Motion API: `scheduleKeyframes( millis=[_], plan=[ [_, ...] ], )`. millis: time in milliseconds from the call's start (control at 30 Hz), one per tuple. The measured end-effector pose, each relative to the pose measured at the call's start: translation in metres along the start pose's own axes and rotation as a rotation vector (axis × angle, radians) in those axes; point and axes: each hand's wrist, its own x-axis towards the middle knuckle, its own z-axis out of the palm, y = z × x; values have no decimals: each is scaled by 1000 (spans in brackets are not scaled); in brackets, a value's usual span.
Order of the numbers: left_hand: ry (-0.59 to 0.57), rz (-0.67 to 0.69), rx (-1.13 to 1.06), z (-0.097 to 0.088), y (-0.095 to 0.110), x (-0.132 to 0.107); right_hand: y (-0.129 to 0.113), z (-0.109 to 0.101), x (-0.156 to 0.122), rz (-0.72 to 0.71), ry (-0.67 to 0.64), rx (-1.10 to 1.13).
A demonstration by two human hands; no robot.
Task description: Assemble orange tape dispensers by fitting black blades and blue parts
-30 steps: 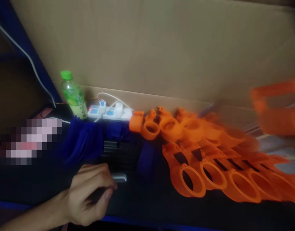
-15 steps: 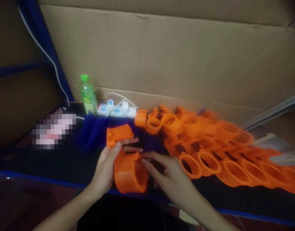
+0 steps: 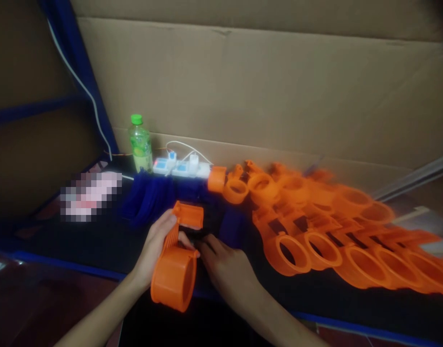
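My left hand [image 3: 154, 246] is closed around the ribbed middle of an orange plastic part [image 3: 174, 279], which has a wide round ring at its lower end and a short trough-like piece on top. The part is tilted, its ring opening facing right. Just right of it is my right hand [image 3: 228, 270], back upward, fingers bent together close to the left fingertips. Whatever lies in those fingers, if anything, is hidden. Beyond the hands are dark blue pieces [image 3: 145, 200] on the black table surface [image 3: 91, 246].
Many similar orange ringed parts [image 3: 322, 248] lie in rows on the right. At the back stand a green-capped bottle [image 3: 141, 147] and a white power strip [image 3: 183, 167] with plugs and cables. A blurred pink object [image 3: 91, 195] lies left. Cardboard [image 3: 261, 91] forms the back wall.
The orange part has moved down and left and turned in my left hand. My right hand has come off its ring edge and moved left, its fingers now more bent.
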Motion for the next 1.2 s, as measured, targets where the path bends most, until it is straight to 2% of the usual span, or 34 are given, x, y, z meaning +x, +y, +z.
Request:
scheduleKeyframes(
  millis=[167, 467, 600, 733, 933, 1067, 1200],
  plan=[
    [-53, 31, 18, 1, -5, -1, 1, -1, 3, 60, 18, 46],
    [-30, 10, -22, -4, -8, -7, 7, -19, 6, 133, 0, 319],
    [-47, 36, -44, -4, -10, -10, 14, -33, 3, 187, 30, 534],
    [-57, 32, -49, -5, -10, -12, 22, -56, -2, 322, 52, 756],
    [-55, 70, 26, -5, -14, -11, 27, -78, -6, 439, -47, 1178],
    [-64, 67, 62, -4, -17, -11, 28, -79, -4, 461, -116, 1215],
    [-91, 61, 61, -5, -18, -12, 30, -78, -5, 463, -126, 1201]
  ],
)
